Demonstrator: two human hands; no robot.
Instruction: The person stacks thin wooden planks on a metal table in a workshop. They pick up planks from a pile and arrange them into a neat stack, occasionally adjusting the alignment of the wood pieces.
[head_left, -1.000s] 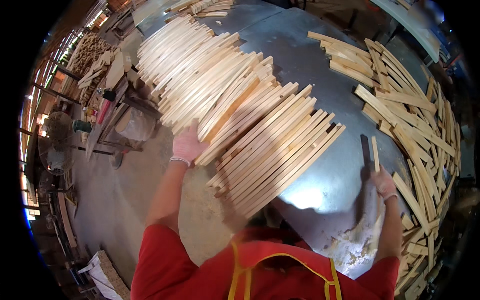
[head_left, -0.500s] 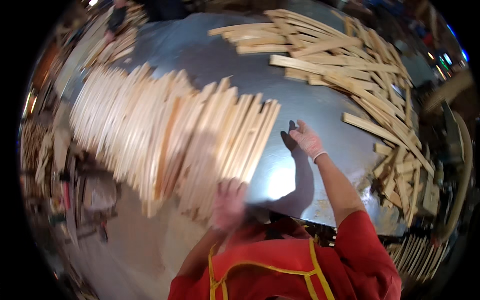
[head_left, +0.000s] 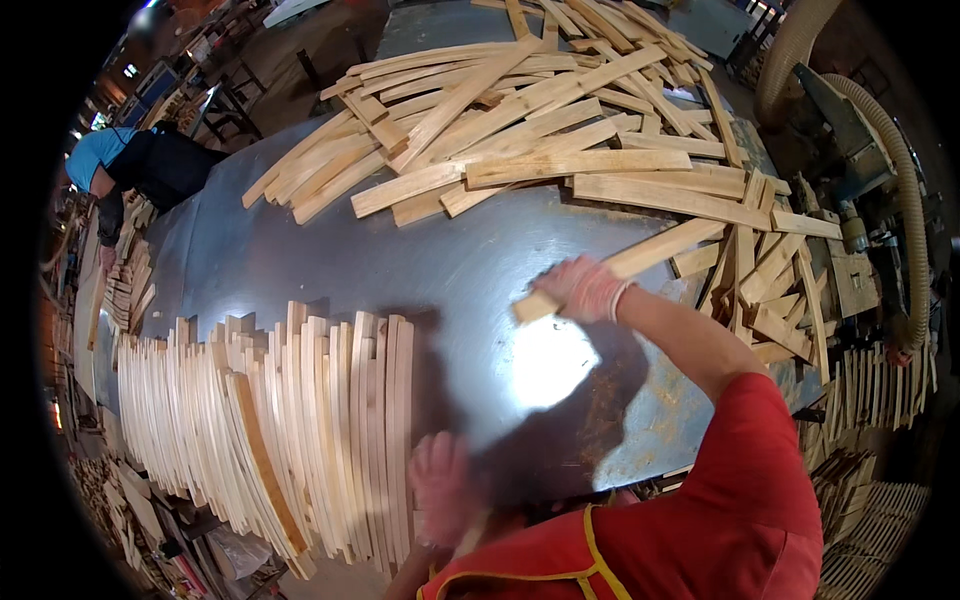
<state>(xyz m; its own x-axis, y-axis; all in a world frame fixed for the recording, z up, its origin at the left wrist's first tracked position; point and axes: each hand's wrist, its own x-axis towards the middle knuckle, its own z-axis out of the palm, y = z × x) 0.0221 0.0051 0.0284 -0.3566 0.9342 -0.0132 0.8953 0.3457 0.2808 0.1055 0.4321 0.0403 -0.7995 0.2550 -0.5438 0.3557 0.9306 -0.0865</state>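
Pink-gloved right hand (head_left: 588, 290): closed around a pale, flat wooden strip (head_left: 665, 248), gripping it close to its near end, which pokes out past the fingers
Strip's place: above the grey metal tabletop (head_left: 470, 250), slanting to the upper right, its far end by a loose, crisscrossed pile of wooden strips (head_left: 575, 165); whether another piece lies on that end, I cannot tell
Grip: so near one end, the long side will probably swing; a hold closer to the middle should balance better
Draw: best made along the strip's own length, low and steady, so that neighbours are not dragged along
Pink-gloved left hand (head_left: 440, 485): open, fingers spread, blurred; nothing shows in it, and it is just beside the right end of a close-set row of pale wooden strips (head_left: 330, 420), contact unclear
Row: uneven at both ends, one orange-brown strip (head_left: 262, 455) among the paler ones
Left palm: a flat, light press along the outermost piece should stop the row fanning
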